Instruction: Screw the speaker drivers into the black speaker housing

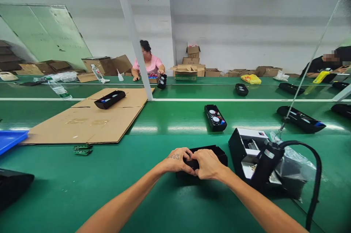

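On the green bench in front of me lies a black speaker housing (216,154), an open elongated shell. My left hand (179,160) curls over its left part, with thumb and fingers closed. My right hand (207,163) comes in from the other side, its fingers bent and meeting the left ones at the near edge. Both hands grip the housing there; any small part between the fingertips is hidden. To the right stands a black and white screw feeder box (248,152), with a black electric screwdriver (267,167) hanging in front of it.
Similar black housings with round silver parts (215,118) lie on the belt. Left are a cardboard sheet (90,119) with another housing, small green circuit boards (83,149) and a blue tray (12,140). A person in pink (150,63) sits across; another is at far right.
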Motion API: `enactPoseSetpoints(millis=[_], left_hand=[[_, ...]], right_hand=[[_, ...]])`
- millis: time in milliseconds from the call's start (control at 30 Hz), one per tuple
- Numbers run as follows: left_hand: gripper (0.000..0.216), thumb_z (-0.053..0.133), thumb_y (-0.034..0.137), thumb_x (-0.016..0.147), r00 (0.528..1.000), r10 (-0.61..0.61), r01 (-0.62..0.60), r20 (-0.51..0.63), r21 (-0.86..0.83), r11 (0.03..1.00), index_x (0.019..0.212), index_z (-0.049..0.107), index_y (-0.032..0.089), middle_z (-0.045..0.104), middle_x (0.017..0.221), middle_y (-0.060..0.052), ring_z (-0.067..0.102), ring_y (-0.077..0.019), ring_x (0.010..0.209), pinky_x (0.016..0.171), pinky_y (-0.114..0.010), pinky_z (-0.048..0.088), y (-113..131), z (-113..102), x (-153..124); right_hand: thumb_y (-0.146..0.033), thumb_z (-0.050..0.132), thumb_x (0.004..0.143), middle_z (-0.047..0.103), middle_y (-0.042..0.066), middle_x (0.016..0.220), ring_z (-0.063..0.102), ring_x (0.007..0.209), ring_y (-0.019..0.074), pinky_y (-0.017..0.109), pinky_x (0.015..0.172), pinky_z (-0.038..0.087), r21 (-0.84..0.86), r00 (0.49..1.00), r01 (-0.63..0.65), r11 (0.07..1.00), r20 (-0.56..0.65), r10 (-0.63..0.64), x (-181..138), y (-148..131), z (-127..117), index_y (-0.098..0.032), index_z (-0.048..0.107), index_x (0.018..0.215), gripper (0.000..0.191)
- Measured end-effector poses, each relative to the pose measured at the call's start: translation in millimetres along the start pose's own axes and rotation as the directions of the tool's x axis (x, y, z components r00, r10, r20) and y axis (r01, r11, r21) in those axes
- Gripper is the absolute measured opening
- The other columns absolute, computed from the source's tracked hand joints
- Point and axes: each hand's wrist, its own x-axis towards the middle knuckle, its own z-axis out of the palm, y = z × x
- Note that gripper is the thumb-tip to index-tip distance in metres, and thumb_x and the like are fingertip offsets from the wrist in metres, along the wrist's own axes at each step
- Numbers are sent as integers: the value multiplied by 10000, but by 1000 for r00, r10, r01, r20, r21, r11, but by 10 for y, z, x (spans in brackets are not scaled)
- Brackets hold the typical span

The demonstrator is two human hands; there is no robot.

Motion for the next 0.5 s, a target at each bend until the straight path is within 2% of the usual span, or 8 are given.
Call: enactPoseSetpoints(millis=[100, 200, 333, 500], left_hand=[[391, 998, 455, 579, 1000, 12, -12, 13, 13, 1000, 589, 693, 211, 764, 1210, 56, 676, -182, 954, 748, -269, 446, 16, -23, 1], [389, 993, 484, 591, 1000, 25, -25, 13, 24, 999, 618, 712, 217, 751, 1214, 53, 675, -196, 1000, 778, -274, 449, 21, -21, -12], [362, 994, 503, 610, 999, 35, -36, 15, 38, 999, 694, 764, 236, 734, 1209, 45, 668, -201, 1022, 822, -280, 455, 7, 2, -22], [376, 990, 528, 641, 998, 49, -51, 24, 85, 995, 708, 766, 234, 731, 1213, 48, 680, -203, 1040, 845, -280, 475, -29, -12, -6]], right_hand=[[-305, 874, 752, 868, 74, 985, 805, 981, 317, 324, 745, 455, 13, 999, -15, 1000, 29, 15, 12, 6, -41, -258, 851, 1166, 417], [-318, 907, 747, 871, 55, 1012, 803, 1003, 313, 316, 727, 449, 40, 999, -11, 999, 44, 9, 20, 41, -11, -290, 857, 1181, 438], [-246, 856, 767, 865, 53, 1068, 787, 1077, 323, 333, 775, 455, 78, 1000, 20, 997, 21, -22, 26, 90, 90, -312, 860, 1188, 426], [-252, 886, 754, 860, 72, 992, 794, 999, 341, 362, 795, 502, 117, 1000, 16, 993, -5, -15, 55, 55, 91, -271, 866, 1148, 395]])
